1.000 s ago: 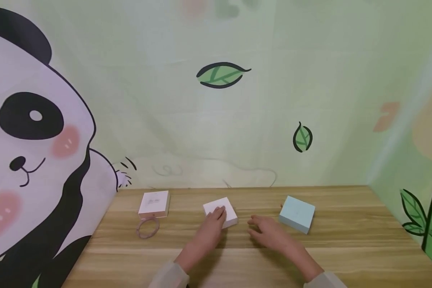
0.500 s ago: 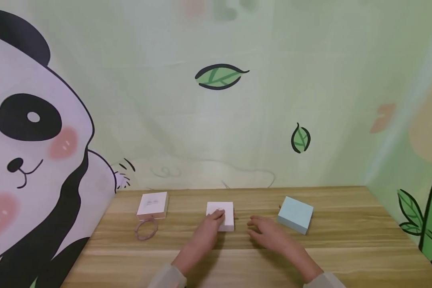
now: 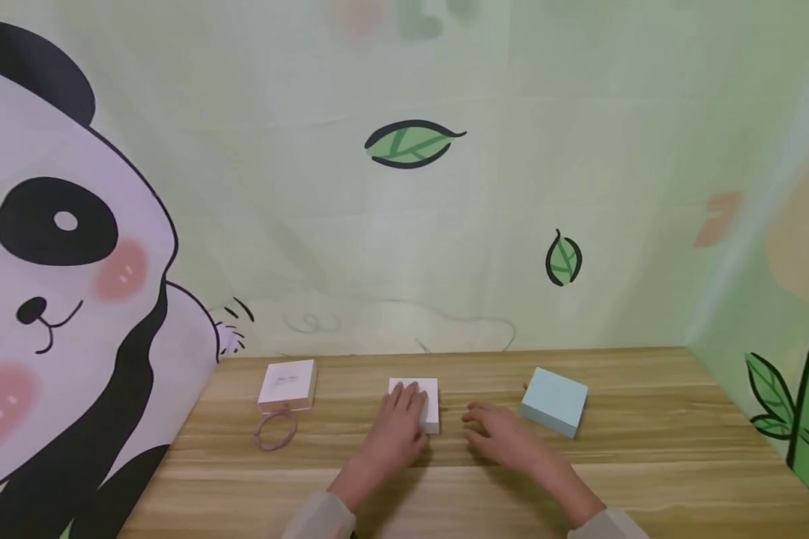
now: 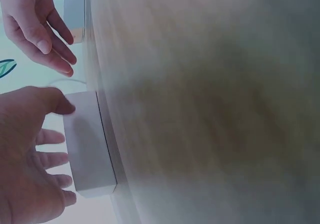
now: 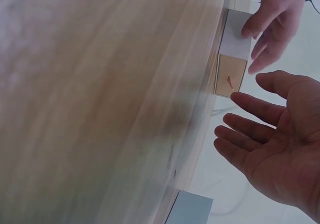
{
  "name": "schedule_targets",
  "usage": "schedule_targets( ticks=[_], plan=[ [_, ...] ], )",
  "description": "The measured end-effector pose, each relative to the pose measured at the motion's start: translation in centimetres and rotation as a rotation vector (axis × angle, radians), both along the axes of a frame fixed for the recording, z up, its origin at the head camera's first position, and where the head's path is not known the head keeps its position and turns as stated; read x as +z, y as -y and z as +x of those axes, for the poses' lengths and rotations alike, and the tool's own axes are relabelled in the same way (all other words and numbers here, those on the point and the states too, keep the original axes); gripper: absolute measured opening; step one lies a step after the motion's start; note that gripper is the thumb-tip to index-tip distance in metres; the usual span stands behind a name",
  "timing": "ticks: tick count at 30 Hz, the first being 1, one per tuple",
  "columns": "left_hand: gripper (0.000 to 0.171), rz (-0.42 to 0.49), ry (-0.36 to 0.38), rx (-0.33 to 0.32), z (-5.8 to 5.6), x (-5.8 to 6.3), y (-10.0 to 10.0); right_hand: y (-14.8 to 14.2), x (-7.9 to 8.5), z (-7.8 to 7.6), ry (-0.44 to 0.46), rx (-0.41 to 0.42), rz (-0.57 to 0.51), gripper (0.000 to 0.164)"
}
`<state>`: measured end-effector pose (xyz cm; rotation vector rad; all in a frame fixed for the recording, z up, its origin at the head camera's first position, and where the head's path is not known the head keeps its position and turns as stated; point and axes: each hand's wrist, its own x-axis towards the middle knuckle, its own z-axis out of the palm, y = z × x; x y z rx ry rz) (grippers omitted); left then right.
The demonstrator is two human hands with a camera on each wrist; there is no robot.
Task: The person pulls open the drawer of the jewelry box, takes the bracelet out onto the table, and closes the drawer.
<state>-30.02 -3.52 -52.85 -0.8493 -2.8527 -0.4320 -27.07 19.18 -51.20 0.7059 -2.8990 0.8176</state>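
A small white drawer-style box (image 3: pixel 431 404) lies on the wooden table in the middle, its edges lined up straight. My left hand (image 3: pixel 399 419) rests over its top with the fingers extended. In the left wrist view the thumb is at the near side of the white box (image 4: pixel 90 144). The right wrist view shows the box's tan end (image 5: pixel 231 76) with a small pull tab, facing my right hand. My right hand (image 3: pixel 502 434) hovers between this box and a light blue box (image 3: pixel 555 402), fingers loosely spread, holding nothing.
At the left stands another white box (image 3: pixel 288 383) with faint printing on its lid and a pinkish front. A thin mauve ring (image 3: pixel 275 430) lies right in front of it. A printed panda backdrop (image 3: pixel 404 224) rises behind the wooden table (image 3: pixel 661 449).
The middle white box has turned from a slant to straight under my left hand. The left fingers have since spread out over its top. My right hand has hardly moved.
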Motion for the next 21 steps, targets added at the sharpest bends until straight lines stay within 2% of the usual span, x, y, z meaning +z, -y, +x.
schedule_targets(
  ticks=[8, 16, 21],
  plan=[
    [0.062, -0.116, 0.069, -0.001, -0.45, -0.37, -0.34, 0.35, 0.2, 0.08, 0.035, -0.005, 0.002, 0.034],
    [0.06, -0.155, 0.045, -0.009, -0.42, -0.11, -0.02, 0.55, 0.47, -0.38, 0.026, -0.003, -0.001, 0.034],
    [0.061, -0.193, 0.03, -0.018, -0.62, -0.45, 0.18, 0.81, 0.66, -0.65, 0.016, 0.003, 0.005, 0.031]
  ],
)
